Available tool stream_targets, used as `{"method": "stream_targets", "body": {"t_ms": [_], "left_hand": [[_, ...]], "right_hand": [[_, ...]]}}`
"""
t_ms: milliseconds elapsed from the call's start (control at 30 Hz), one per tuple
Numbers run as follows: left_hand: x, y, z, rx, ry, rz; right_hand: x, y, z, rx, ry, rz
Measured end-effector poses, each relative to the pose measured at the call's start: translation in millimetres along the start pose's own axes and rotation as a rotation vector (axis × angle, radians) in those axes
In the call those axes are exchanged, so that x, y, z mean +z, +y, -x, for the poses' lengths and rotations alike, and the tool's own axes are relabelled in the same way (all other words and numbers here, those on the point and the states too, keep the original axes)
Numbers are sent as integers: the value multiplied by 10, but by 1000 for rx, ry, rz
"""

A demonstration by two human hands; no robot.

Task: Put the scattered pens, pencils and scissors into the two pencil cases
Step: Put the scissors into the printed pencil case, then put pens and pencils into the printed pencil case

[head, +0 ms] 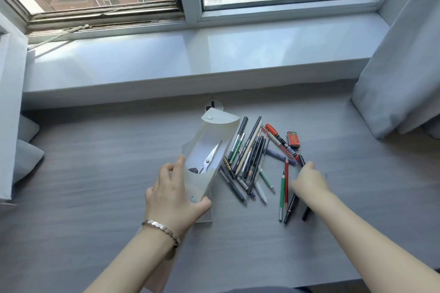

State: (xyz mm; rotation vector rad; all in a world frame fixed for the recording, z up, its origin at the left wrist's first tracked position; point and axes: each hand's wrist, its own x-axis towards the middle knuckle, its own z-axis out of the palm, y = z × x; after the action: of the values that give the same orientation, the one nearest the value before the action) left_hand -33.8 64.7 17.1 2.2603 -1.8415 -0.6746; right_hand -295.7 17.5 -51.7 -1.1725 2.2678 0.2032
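Head view: early going by my read. Scissors [212,158] are already inside the open translucent case [215,140], handles at the near end, and nothing else is in it that I can see. Left hand [172,194] is wrapped around the near end of the case, thumb on the right wall, fingers on the left, propping it open and tilted on the worktop [95,173]. Second case: a pale sheet shows under the left forearm, can't tell if that's it. Pens and pencils [252,159] lie in a loose pile just right of the case, all of it left to load, plus a red eraser [293,139] at the far edge. Right hand [308,179] is half curled, down on the right side of the pile, touching the red pencil [286,179] and black pens there; can't tell whether it has actually gripped one.
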Motion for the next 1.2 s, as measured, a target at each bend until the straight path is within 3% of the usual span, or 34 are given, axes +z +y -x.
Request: {"method": "stream_targets", "body": {"t_ms": [133, 200, 333, 433, 500, 667, 833, 933, 1033, 1100, 1200], "left_hand": [[28, 56, -6, 16, -54, -9], [37, 70, -3, 19, -78, -27], [65, 113, 49, 51, -103, -71], [103, 189, 120, 96, -102, -91], [122, 229, 147, 114, -91, -72], [126, 203, 155, 105, -52, -75], [134, 134, 155, 60, 0, -22], [128, 94, 126, 37, 19, 2], [140, 97, 118, 43, 20, 13], [158, 117, 127, 51, 8, 8], [187, 153, 152, 72, -24, -18]], "right_hand": [[-46, -51, 92, 6, 32, -208], [-222, -200, 196, -28, 29, -513], [-580, -681, 633, -274, 60, -1276], [-541, -1006, 946, -390, 41, -1503], [-322, -1119, 1070, -414, -35, -1430], [-67, -1073, 1194, -486, -253, -993], [-369, -761, 1028, -628, -8, -518], [-399, -386, 706, -422, 130, -319], [-249, -21, 315, -43, 5, 10], [-117, 126, 175, 125, -45, 35], [64, 210, 73, 158, 2, 3]]}}
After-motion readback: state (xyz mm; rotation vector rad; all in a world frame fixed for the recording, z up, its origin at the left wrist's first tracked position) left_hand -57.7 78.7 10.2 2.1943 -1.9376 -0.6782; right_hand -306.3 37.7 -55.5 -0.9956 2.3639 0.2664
